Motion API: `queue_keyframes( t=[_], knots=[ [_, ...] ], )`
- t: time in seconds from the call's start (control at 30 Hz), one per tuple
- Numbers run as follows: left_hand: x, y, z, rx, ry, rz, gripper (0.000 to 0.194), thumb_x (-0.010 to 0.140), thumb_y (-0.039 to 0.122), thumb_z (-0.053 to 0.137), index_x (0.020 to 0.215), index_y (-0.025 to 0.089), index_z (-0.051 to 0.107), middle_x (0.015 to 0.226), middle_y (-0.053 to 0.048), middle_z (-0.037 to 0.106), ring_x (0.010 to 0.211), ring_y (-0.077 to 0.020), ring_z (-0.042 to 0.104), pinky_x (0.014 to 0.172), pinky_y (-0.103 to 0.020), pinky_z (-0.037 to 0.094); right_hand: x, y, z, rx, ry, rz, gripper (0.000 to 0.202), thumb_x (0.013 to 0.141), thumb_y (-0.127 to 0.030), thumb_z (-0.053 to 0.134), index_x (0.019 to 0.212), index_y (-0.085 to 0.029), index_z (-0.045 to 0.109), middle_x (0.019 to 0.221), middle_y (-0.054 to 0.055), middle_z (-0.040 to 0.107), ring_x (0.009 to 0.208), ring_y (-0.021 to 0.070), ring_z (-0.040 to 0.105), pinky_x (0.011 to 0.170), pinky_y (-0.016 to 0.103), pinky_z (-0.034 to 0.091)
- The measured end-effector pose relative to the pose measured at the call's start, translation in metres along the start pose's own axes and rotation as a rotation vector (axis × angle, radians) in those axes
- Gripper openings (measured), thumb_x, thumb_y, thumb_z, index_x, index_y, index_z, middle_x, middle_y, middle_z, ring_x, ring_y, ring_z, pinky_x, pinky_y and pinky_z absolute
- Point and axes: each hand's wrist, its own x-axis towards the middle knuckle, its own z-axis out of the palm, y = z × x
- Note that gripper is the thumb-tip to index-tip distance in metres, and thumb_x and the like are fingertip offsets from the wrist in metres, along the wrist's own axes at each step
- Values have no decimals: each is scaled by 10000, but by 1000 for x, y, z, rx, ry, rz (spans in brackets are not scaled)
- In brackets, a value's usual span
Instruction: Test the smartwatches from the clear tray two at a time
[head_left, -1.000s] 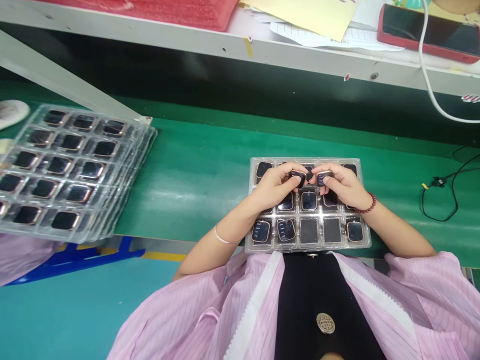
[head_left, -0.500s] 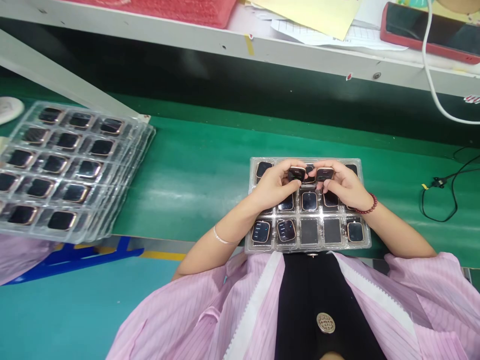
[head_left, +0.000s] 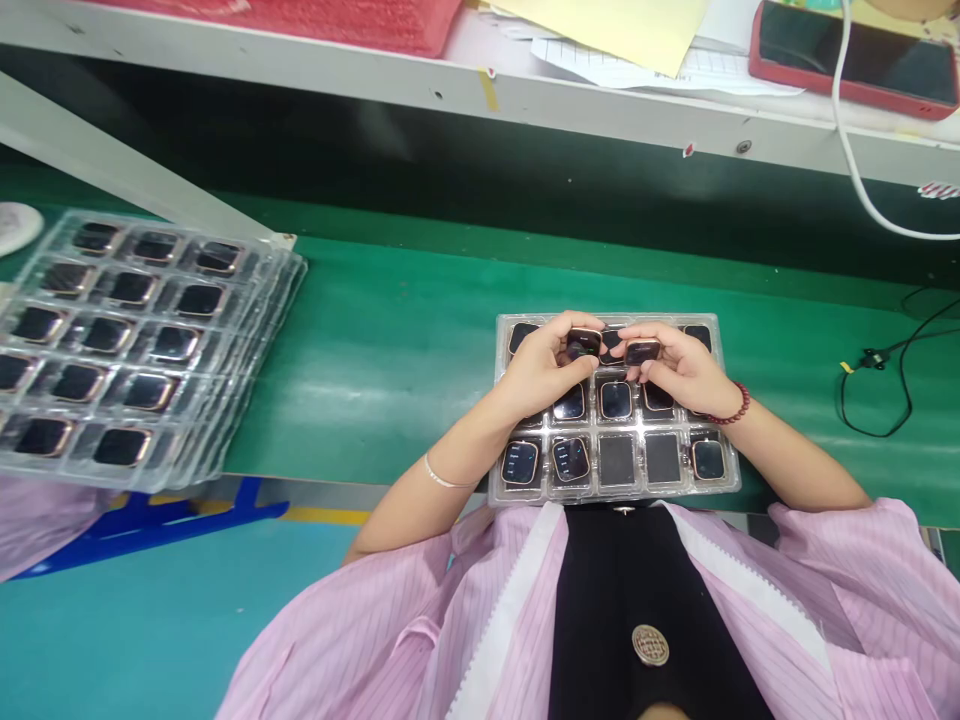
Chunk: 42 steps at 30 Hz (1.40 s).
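My left hand (head_left: 551,362) is closed on a smartwatch (head_left: 583,343) with a dark face and a thin gold rim, gripped between thumb and fingers. Another smartwatch (head_left: 642,352) is pinched in my right hand (head_left: 684,370), tilted so its face shows narrowly. Both are held just above the back row of a clear plastic tray (head_left: 619,492). More watches lie in its pockets; two at the front left, one of them a lit watch (head_left: 571,460), show lines of text. Two front pockets, including a bare pocket (head_left: 616,460), hold no watch. My hands hide part of the tray.
Stacked clear trays (head_left: 202,470) of watches stand on the green table (head_left: 375,350) at left. A white shelf (head_left: 360,75) crosses above, carrying papers (head_left: 667,70) and a red-cased phone (head_left: 847,60). A black cable (head_left: 874,360) lies at right. Pink fabric (head_left: 49,520) shows at far left.
Both watches have tilted a little in my fingers, the right one now showing less of its face. My left hand has risen slightly. The whole view has shifted a little.
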Motion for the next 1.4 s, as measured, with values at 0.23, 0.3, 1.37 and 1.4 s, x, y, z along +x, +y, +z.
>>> queue_keyframes(
  t=[0.23,0.3,1.37,1.4],
  knots=[
    [1,-1,0,39,18,-21,391,784,123,696,1165,192,646,1038,-46,724,907,-164,686,776,-282,526,0,-1,0,-21,5,14,330,1013,-238,610,1342,-221,607,1236,96,731,859,145,749,813,326,667],
    [1,-2,0,66,23,-34,440,776,123,701,1205,197,639,1059,-50,722,899,-163,683,756,-276,520,-1,-1,0,-33,8,15,344,996,-253,645,1338,-225,611,1267,102,717,880,155,750,829,339,668],
    [3,-4,-2,-46,-8,11,524,731,69,639,1241,187,600,1115,-60,709,966,-162,695,867,-303,569,4,2,-7,33,19,88,413,984,-209,620,1388,-249,545,1261,84,722,850,143,756,734,271,656],
    [3,-4,-3,-50,-15,15,552,719,63,628,1255,191,595,1137,-62,704,974,-166,697,885,-315,575,4,1,-8,40,23,95,412,990,-222,623,1393,-251,542,1262,82,721,854,143,755,739,271,658]
  ],
)
